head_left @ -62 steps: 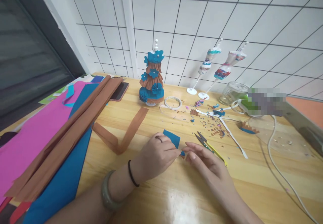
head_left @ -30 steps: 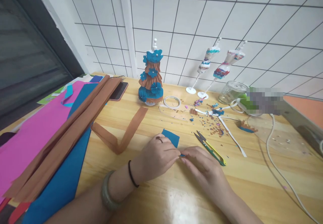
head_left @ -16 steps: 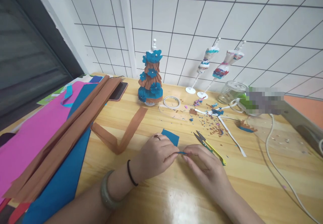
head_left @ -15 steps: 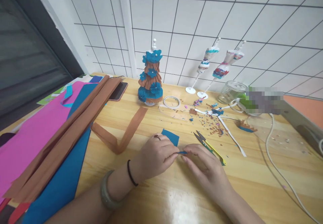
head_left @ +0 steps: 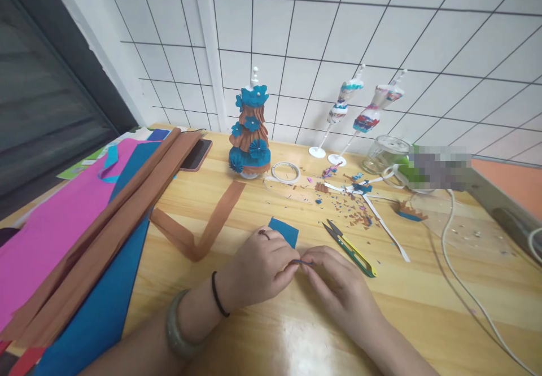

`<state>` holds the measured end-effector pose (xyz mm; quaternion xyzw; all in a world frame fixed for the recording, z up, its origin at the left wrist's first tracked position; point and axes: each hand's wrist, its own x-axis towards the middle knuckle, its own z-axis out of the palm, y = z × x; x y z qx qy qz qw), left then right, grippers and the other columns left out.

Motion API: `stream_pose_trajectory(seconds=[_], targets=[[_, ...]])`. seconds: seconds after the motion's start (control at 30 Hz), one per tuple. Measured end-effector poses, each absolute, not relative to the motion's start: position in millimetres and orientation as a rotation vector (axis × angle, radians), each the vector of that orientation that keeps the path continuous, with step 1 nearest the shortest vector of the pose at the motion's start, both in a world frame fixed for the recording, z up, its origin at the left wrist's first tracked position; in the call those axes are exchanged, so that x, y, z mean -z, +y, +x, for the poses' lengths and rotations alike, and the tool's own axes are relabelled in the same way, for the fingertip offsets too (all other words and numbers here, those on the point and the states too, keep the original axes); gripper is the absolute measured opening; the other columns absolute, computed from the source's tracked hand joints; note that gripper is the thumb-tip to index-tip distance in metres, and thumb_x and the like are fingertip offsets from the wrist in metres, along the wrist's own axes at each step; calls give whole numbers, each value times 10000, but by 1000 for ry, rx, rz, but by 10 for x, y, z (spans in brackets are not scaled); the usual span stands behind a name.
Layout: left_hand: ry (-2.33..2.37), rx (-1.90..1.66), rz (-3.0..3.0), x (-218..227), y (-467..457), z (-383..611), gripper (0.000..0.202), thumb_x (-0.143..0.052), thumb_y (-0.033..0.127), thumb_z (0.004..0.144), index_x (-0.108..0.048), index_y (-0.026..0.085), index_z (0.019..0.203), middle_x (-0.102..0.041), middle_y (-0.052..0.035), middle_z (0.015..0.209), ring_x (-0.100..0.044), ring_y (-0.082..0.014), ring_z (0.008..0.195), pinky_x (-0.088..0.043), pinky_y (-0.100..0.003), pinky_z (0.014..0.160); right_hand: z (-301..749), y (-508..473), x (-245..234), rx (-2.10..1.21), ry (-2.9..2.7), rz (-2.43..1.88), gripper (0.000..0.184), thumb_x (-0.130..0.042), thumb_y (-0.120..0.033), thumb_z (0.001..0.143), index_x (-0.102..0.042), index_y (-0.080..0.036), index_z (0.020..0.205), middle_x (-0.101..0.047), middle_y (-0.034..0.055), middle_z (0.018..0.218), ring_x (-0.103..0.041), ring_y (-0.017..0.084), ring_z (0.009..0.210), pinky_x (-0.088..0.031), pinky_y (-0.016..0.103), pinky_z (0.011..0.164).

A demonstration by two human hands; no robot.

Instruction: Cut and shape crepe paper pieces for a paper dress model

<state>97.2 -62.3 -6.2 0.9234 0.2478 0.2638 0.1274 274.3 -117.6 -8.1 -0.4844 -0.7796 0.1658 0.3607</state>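
My left hand [head_left: 258, 266] and my right hand [head_left: 336, 285] meet over the wooden table [head_left: 322, 331], fingertips pinched together on a small blue paper piece [head_left: 301, 262] held between them. A blue paper square [head_left: 284, 231] lies just behind my left hand. Yellow-handled thread snips [head_left: 349, 247] lie to the right of my right hand. A small dress form covered in brown and blue paper flowers [head_left: 250, 136] stands at the back.
Pink, blue and brown paper sheets [head_left: 84, 235] cover the left side, with a brown strip [head_left: 203, 229] trailing out. A phone [head_left: 195, 154], tape roll [head_left: 285, 171], two more dress forms [head_left: 359, 119], a glass jar [head_left: 385, 153], paper scraps and a white cable [head_left: 461, 274] lie at the back and right.
My right hand's fingers have curled in from loosely extended to a tight pinch against my left fingertips on the small blue piece. The view shifted slightly.
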Motion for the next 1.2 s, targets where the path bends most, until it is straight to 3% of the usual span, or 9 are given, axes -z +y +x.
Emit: stream_pose_trajectory(seconds=[0.47, 0.9, 1.2], targets=[[699, -822, 2842, 107, -602, 973, 164, -436, 112, 809, -565, 157, 719, -582, -20, 656, -545, -163, 720, -421, -313, 702, 2677, -1180, 92, -517, -1914, -1282, 109, -480, -147, 837, -575, -199, 849, -631, 61, 799, -591, 173, 750, -486, 306, 674], [775, -741, 2746, 100, -575, 919, 92, -496, 148, 813, -577, 168, 774, -614, -9, 729, -563, -157, 773, -414, -299, 740, 2648, -1158, 201, -599, -1831, -1325, 152, -476, -259, 868, -611, -192, 866, -653, 72, 827, -608, 187, 771, -501, 298, 676], [1252, -924, 2507, 105, -451, 845, 89, -482, 155, 847, -560, 164, 806, -626, -25, 767, -581, -175, 764, -436, -320, 706, 2809, -703, -39, -235, -1964, -1546, 241, -439, -350, 886, -613, -185, 911, -678, 72, 892, -636, 194, 793, -519, 297, 668]])
